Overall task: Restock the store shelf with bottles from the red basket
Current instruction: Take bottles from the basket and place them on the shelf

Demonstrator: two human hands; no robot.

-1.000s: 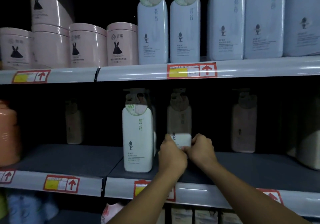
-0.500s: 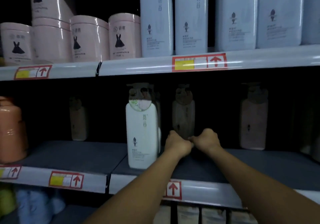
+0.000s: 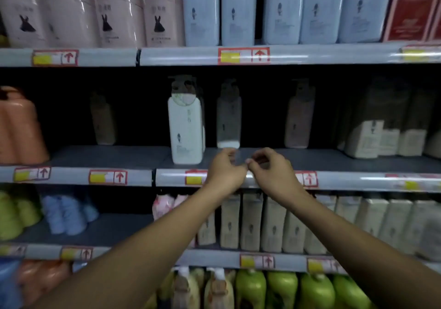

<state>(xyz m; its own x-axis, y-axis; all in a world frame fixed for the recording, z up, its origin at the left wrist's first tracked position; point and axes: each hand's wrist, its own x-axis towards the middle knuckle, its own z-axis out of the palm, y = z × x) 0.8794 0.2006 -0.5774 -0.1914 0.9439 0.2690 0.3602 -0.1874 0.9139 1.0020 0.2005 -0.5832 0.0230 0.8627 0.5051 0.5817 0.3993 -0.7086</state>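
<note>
A white pump bottle (image 3: 186,129) stands at the front of the dark middle shelf (image 3: 107,156). Just right of it and deeper in stands a second pump bottle (image 3: 228,118), mostly in shadow with only its base lit. My left hand (image 3: 225,169) and my right hand (image 3: 270,169) hover side by side at the shelf's front edge, below and in front of that bottle. Both hands are empty, with loosely curled fingers whose tips almost meet. The red basket is out of view.
More dim bottles (image 3: 299,118) and boxed packs (image 3: 381,137) stand further right on the same shelf, and an orange jug (image 3: 19,127) stands at the left. Tall white bottles (image 3: 238,10) and pink tubs fill the shelf above. Cartons and green bottles (image 3: 281,289) line the shelves below.
Both hands let go of the shadowed bottle and drew back toward the shelf edge, fingers loosening. The bottle stays deep on the shelf. My view has pulled back, showing lower shelves.
</note>
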